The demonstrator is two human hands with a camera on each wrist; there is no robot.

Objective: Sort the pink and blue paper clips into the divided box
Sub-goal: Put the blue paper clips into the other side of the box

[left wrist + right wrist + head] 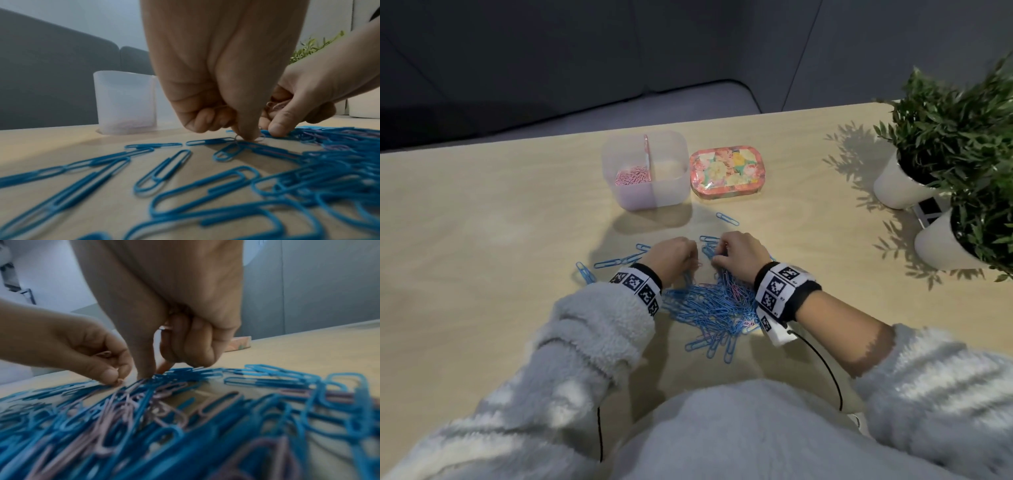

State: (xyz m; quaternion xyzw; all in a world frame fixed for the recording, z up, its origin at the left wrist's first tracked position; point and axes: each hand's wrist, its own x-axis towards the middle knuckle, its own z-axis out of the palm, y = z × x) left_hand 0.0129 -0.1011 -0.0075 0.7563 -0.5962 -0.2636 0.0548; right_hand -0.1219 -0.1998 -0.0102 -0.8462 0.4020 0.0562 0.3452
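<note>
A heap of blue paper clips with a few pink paper clips mixed in lies on the wooden table in front of me. My left hand and right hand work side by side at its far edge, fingers curled. The left hand pinches at the pile and keeps a pink clip tucked in its fingers. Pink clips also sit inside the right hand's curled fingers. The clear divided box stands beyond, with pink clips in its left compartment; nothing shows in the right one.
A floral tin sits right of the box. Two white potted plants stand at the table's right edge. Loose blue clips are scattered left of the pile, and one lies near the tin. A grey sofa is behind the table.
</note>
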